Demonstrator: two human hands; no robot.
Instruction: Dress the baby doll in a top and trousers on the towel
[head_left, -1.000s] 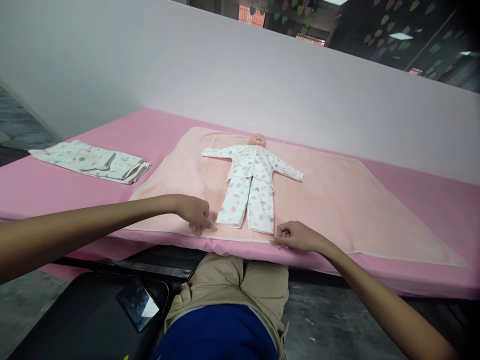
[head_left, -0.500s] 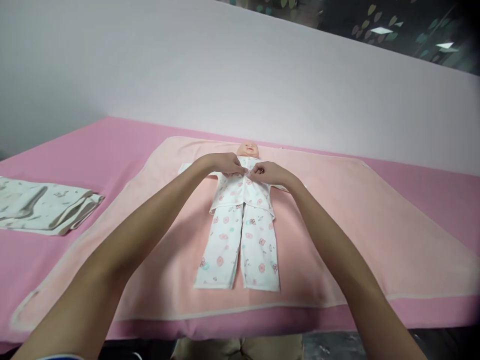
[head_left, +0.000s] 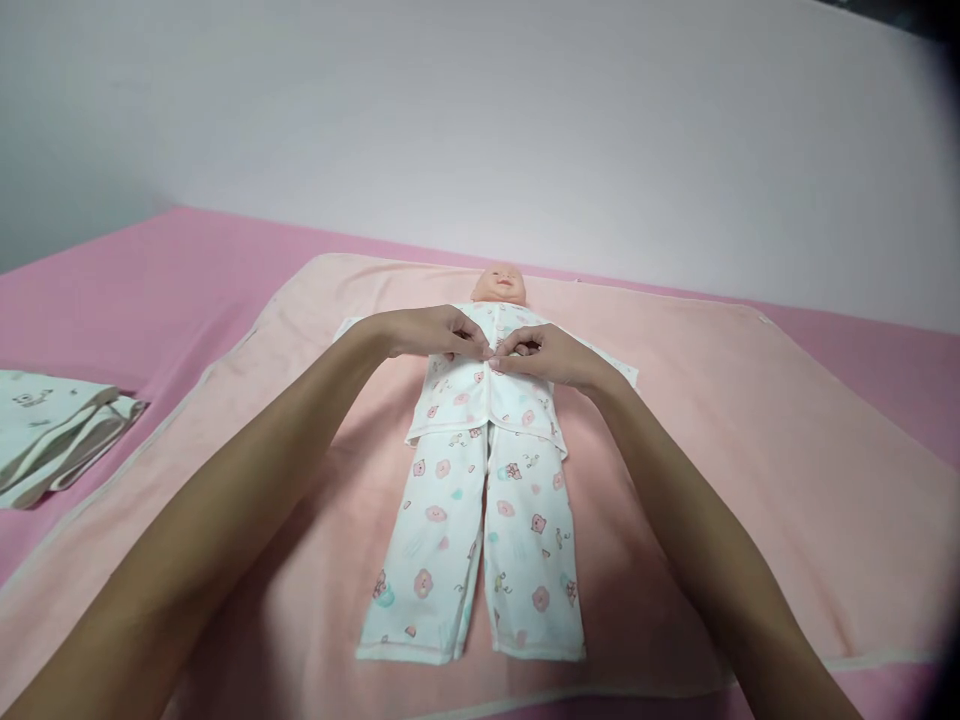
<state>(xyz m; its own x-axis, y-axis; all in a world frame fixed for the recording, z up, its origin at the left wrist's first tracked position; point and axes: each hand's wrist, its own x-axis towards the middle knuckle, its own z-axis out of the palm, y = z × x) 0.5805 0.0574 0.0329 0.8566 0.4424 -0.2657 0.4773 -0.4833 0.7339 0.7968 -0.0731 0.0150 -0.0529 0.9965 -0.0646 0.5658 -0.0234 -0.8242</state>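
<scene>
A baby doll (head_left: 500,286) lies on its back, head toward the wall, dressed in a white shirt (head_left: 454,400) printed with small pink figures. Matching pants (head_left: 525,540) cover its legs and spread toward me. My left hand (head_left: 441,332) pinches the shirt's front edge at mid-chest, thumb against fingers. Right beside it, my right hand (head_left: 551,356) pinches the other side of the front opening, and the fingertips of both hands nearly meet. Whatever small fastening lies between them is hidden by the fingers. Above the hands, the shirt's front edges lie together up to the neck.
Under the doll is a peach blanket (head_left: 720,480) with a pale border, laid on a pink padded surface (head_left: 150,290). A folded white printed cloth (head_left: 60,425) with brown edging lies at the far left. A pale wall (head_left: 465,130) rises behind.
Both hands have shifted slightly down the shirt front, from the upper chest to mid-chest. The view has moved closer and tilted down, so the doll looks larger.
</scene>
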